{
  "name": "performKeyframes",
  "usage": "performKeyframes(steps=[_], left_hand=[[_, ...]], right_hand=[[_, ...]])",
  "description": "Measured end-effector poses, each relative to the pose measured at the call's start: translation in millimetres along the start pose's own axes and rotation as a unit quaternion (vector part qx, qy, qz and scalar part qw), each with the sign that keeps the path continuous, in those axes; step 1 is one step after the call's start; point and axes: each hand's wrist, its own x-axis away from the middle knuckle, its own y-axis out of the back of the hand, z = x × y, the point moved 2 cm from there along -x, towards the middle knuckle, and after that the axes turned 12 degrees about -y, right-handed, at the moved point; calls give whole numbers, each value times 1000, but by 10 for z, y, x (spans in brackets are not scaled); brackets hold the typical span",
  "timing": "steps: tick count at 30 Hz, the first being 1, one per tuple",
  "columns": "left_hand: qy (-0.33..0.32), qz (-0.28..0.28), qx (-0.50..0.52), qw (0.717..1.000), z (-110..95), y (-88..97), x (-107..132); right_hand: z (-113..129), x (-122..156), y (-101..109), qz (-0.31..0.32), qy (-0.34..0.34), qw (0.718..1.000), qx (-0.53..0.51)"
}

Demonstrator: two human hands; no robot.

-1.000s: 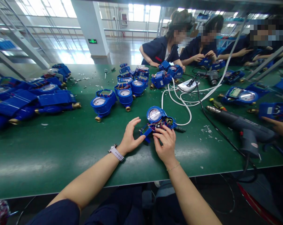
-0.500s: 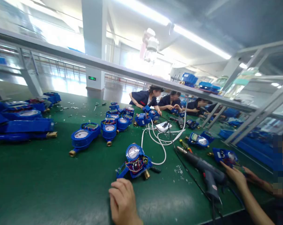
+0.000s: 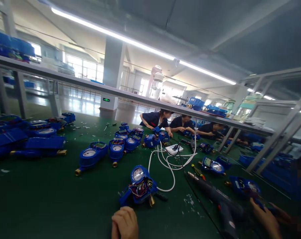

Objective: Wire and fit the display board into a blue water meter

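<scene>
An opened blue water meter with a round dial, coloured wires and a brass end lies on the green table. My right hand rests at the bottom edge just in front of it, apart from it. Its fingers are curled into a loose fist and nothing shows in them. My left hand is out of view.
Several blue meters lie behind and a pile sits far left. A white cable loops from a power strip. A dark heat gun lies at the right by a co-worker's hand. Three people work at the far end.
The view has tilted up and both my hands have left the opened meter. Only my curled right hand still shows, low in the picture. The meter lies where it was.
</scene>
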Motion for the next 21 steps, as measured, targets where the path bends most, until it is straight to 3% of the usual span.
performKeyframes(steps=[1, 3, 7, 10, 13, 16, 18, 21], left_hand=[[39, -31, -7, 999, 95, -48, 82], [58, -76, -19, 995, 254, -128, 222], [-38, -149, 10, 988, 407, -184, 330], [-88, -172, 46, 980, 441, -186, 353], [-100, -160, 42, 981, 443, -198, 385], [-92, -137, -4, 986, 429, -209, 413], [-78, -129, -25, 988, 421, -210, 426], [-60, -137, -31, 988, 412, -208, 441]], right_hand=[[-105, -15, 218, -6, -2, 1000, -2], [-380, -43, 738, -21, -3, 1000, -5], [-1101, -51, 1865, -64, -6, 998, -11], [-1645, 49, 2435, -84, -4, 996, -17], [-2065, 223, 2676, -92, -9, 995, -24], [-2270, 352, 2757, -94, -32, 994, -33], [-2267, 360, 2782, -97, -55, 993, -43], [-2081, 244, 2757, -100, -89, 989, -58]])
